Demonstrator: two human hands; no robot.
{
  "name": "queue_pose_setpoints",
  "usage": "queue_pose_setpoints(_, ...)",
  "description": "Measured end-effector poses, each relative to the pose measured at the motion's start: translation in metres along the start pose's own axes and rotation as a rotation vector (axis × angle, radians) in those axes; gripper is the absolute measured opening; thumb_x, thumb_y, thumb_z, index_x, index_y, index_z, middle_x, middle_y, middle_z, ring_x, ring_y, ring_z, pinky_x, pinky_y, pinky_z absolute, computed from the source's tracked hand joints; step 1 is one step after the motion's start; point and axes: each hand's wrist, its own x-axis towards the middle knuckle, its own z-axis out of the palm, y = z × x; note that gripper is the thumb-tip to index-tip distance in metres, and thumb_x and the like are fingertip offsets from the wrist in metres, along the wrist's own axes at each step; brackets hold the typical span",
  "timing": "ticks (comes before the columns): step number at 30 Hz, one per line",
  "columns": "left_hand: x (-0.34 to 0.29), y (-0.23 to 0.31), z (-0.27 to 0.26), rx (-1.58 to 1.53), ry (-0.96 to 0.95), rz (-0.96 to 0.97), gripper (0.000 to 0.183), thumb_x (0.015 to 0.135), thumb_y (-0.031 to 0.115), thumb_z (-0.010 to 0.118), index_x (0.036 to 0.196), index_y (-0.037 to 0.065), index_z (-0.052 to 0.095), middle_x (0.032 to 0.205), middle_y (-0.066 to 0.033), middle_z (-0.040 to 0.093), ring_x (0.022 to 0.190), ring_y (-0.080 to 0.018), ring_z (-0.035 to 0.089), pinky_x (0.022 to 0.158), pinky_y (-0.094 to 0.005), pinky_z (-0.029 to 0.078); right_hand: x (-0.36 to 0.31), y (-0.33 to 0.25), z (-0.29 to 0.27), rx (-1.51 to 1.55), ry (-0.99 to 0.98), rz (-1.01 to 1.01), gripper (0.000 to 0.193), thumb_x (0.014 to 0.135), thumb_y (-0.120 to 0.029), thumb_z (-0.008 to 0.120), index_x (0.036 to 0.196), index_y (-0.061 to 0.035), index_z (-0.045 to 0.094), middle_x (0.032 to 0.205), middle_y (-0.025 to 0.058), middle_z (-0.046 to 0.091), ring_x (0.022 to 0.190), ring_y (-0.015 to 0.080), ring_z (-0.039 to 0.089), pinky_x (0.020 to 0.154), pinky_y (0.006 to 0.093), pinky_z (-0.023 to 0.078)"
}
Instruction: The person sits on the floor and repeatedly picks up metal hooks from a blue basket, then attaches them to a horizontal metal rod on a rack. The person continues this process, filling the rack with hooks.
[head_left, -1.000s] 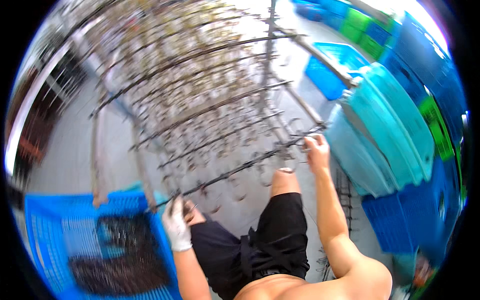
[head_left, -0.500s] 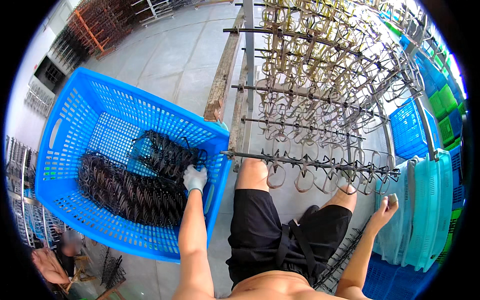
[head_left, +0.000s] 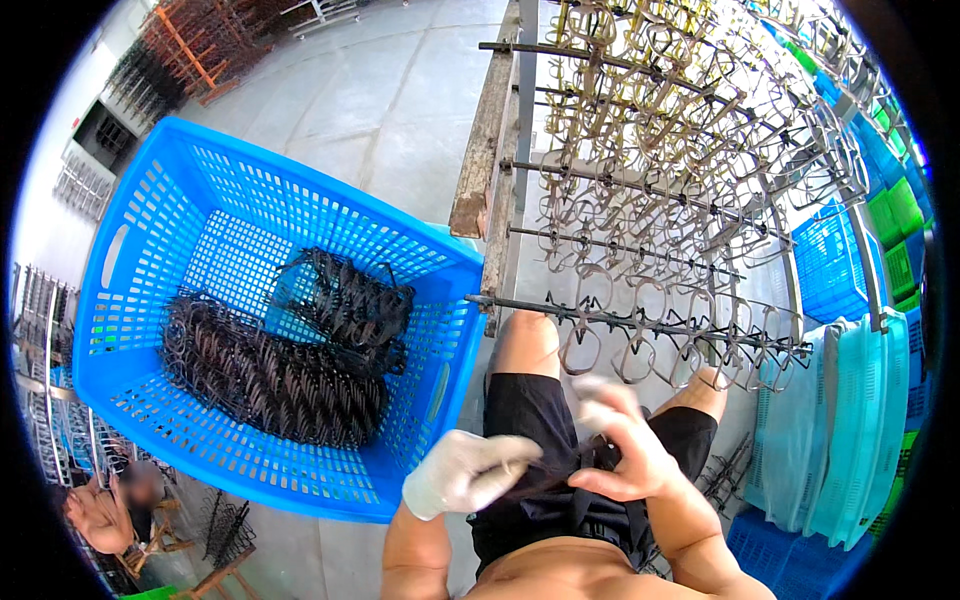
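Observation:
My left hand (head_left: 472, 474), in a white glove, is raised over my black shorts with its fingers pinched together. What it holds, if anything, is lost against the dark cloth. Facing it, my right hand (head_left: 628, 445) has its thumb spread away from the other fingers. White covers sit on its fingertips, which are smeared by motion. To the left, black eyeglass frames (head_left: 270, 385) lie in packed rows in a large blue plastic basket (head_left: 115, 375). A second bunch of dark frames (head_left: 355, 305) rests beside them, partly over a light-blue sheet.
Ahead on the right, a metal rack (head_left: 650, 328) carries rows of hanging eyeglass frames (head_left: 640, 355). Its wooden bar (head_left: 483, 160) stands near the basket's corner. Turquoise crates (head_left: 860, 430) are stacked at right. Another person (head_left: 105, 510) sits at lower left.
My left hand has come out of the basket and over my lap. My right hand has swung in from the right to meet it.

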Motion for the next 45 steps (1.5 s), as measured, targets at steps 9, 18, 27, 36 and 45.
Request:
queue_pose_setpoints(9,0.022,-0.219,-0.1,0.163,1.185,-0.644,0.055,0.064,0.024,0.075,0.107,-0.007,0.06,0.111,-0.0222,0.061,0.1,-0.0343,0.059,0.087,-0.0462,0.045,-0.126,-0.017,-0.098,0.643,0.871,0.272,0.021,0.084,-0.017,0.062,0.092,0.001,0.053,0.068,0.0127,0.062,0.032,0.0154,0.046,0.036,0.0244,0.039)
queue_pose_setpoints(18,-0.023,-0.343,-0.095,-0.931,1.059,-0.659,0.054,0.08,0.03,0.063,0.124,0.002,0.051,0.121,-0.014,0.055,0.108,-0.0316,0.052,0.097,-0.0456,0.039,-0.259,0.08,-0.24,0.119,1.611,0.372,0.03,0.089,-0.012,0.059,0.118,-0.0078,0.049,0.104,0.0073,0.063,0.045,0.0067,0.045,0.038,0.0202,0.039)
queue_pose_setpoints(27,-0.003,-0.166,-0.071,-0.802,0.948,-0.461,0.024,0.086,0.017,0.047,0.099,0.001,0.059,0.092,-0.0074,0.061,0.081,-0.0178,0.056,0.073,-0.0337,0.046,-0.261,0.117,-0.249,0.267,1.538,0.315,0.028,0.09,-0.013,0.057,0.117,-0.0059,0.052,0.087,0.0055,0.062,0.042,0.0051,0.04,0.036,0.0195,0.037)
queue_pose_setpoints(36,-0.012,-0.158,-0.132,-1.007,0.603,-0.413,0.038,0.082,0.034,0.044,0.094,0.002,0.06,0.092,-0.0132,0.062,0.069,-0.022,0.053,0.063,-0.0371,0.046,-0.256,0.139,-0.256,0.423,1.358,0.579,0.032,0.087,-0.016,0.062,0.115,-0.0042,0.053,0.099,0.0111,0.061,0.042,0.0065,0.045,0.033,0.0207,0.031)
queue_pose_setpoints(45,0.019,-0.111,-0.068,-1.214,0.333,-0.052,0.05,0.081,0.031,0.059,0.121,0.001,0.053,0.1,-0.0086,0.061,0.093,-0.0272,0.057,0.08,-0.0464,0.046,-0.245,0.144,-0.264,0.335,1.385,0.601,0.037,0.08,-0.016,0.065,0.11,0.0007,0.05,0.077,0.0105,0.061,0.038,0.0071,0.041,0.033,0.0221,0.031)
